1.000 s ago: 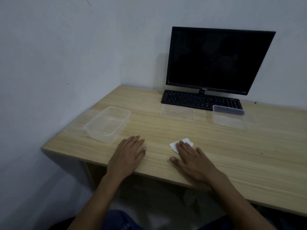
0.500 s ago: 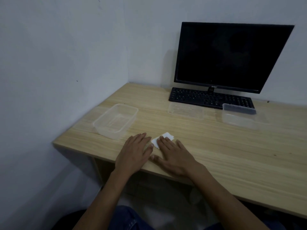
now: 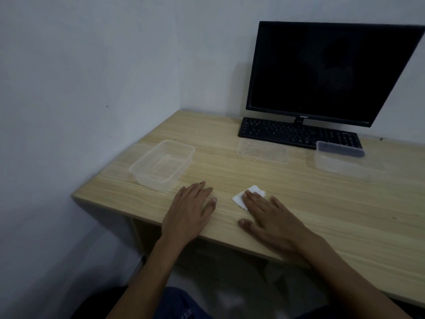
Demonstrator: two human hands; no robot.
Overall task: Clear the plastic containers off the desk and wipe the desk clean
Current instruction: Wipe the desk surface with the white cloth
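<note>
Head view: both hands lie flat, fingers straight. The left hand [image 3: 189,209] is nearest the open container [image 3: 162,164], just ahead-left, its long axis running away. The right hand [image 3: 268,217] presses the white cloth [image 3: 241,197] onto the counter [image 3: 345,215]. Two far containers [image 3: 338,158] blur together

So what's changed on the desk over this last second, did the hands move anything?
The right hand slid the white tissue left until it nearly met the left hand, then back right, fingers flat on it throughout. Nothing was picked up or let go. The left hand stayed flat on the desk, and the three clear containers kept their places.
</note>
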